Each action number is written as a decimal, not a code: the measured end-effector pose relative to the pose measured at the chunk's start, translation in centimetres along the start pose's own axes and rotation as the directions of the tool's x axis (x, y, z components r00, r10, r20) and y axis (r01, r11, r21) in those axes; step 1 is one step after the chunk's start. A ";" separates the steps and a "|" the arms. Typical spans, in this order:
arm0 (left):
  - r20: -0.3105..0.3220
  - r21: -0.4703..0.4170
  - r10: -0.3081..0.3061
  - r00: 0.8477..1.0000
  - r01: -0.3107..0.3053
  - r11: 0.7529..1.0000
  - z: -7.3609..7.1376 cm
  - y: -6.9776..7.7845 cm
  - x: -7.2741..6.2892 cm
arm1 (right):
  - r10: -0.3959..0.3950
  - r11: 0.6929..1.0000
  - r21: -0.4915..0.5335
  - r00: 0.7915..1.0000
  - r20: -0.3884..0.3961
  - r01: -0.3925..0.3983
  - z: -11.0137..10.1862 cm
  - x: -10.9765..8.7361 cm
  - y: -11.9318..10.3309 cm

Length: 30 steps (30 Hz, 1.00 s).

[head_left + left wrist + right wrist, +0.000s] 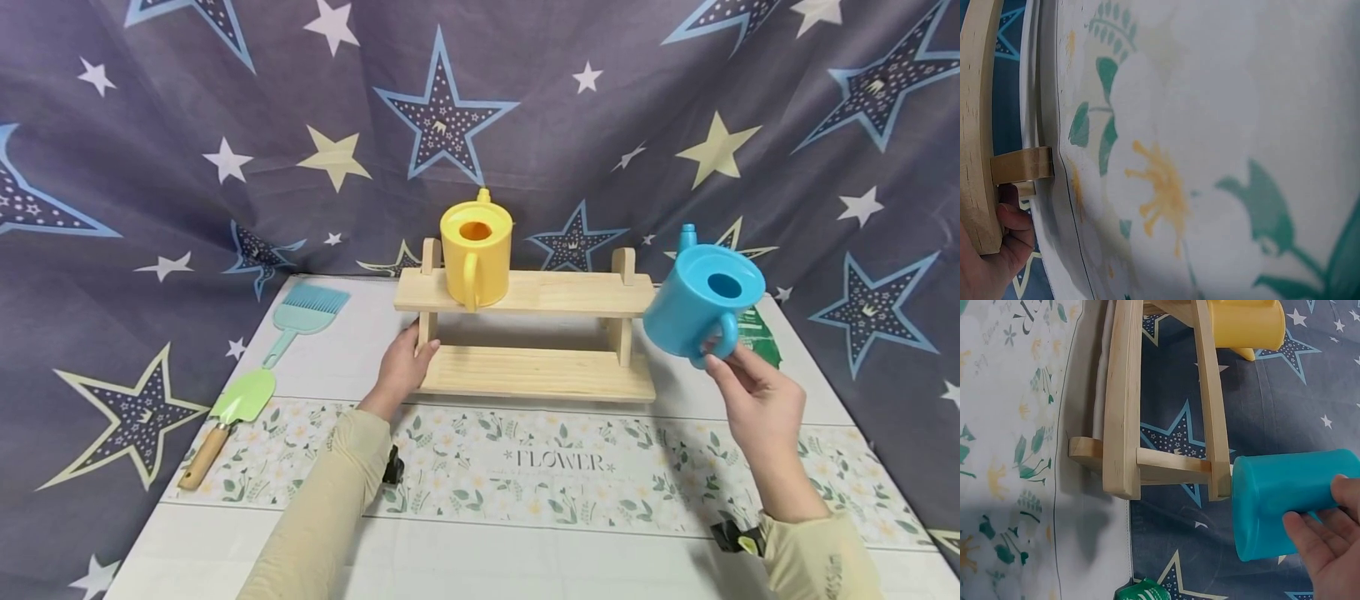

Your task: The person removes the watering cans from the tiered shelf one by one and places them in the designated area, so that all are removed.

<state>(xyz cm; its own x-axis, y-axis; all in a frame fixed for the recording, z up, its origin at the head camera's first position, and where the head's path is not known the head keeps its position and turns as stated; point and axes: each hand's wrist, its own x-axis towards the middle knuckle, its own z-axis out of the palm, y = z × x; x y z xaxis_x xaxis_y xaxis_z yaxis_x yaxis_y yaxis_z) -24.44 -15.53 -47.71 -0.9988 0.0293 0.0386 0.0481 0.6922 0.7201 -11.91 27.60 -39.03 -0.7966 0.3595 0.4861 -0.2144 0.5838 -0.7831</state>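
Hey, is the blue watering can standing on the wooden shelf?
No, the blue watering can is held up beside the right end of the wooden shelf, while only the yellow watering can stands on its top board.

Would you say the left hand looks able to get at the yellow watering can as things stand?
Probably yes, once the left hand lets go of the wooden shelf: the yellow watering can stands on top near that same left end, and nothing visible blocks the way.

Only word I can read is FLOWER, grey capitals on the white floral-print cloth, just in front of the two-tier pale wooden shelf. Tiny line underneath's too small.
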 end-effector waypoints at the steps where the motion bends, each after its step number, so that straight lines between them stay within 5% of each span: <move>1: 0.000 -0.002 0.001 1.000 -0.001 1.000 0.0 0.0 0.0 | 0.001 1.000 0.002 1.000 -0.004 -0.001 -0.1 -0.1 0.1; 20: 0.000 -0.003 0.005 1.000 -0.005 1.000 -0.1 0.0 0.0 | 0.039 0.999 -0.001 0.999 -0.038 -0.040 -1.9 -1.2 2.0; 30: 0.003 -0.008 -0.004 1.000 0.004 1.000 -0.1 0.2 -0.1 | 0.159 0.987 -0.022 0.987 -0.013 -0.159 -2.3 -1.8 3.4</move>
<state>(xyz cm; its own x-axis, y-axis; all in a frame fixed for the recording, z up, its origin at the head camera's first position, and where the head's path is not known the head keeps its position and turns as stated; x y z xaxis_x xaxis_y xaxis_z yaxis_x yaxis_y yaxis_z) -24.32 -15.48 -47.49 -0.9990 0.0287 0.0334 0.0440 0.6865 0.7258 -9.91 30.56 -41.68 -0.8131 0.4569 0.3606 -0.0727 0.5349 -0.8418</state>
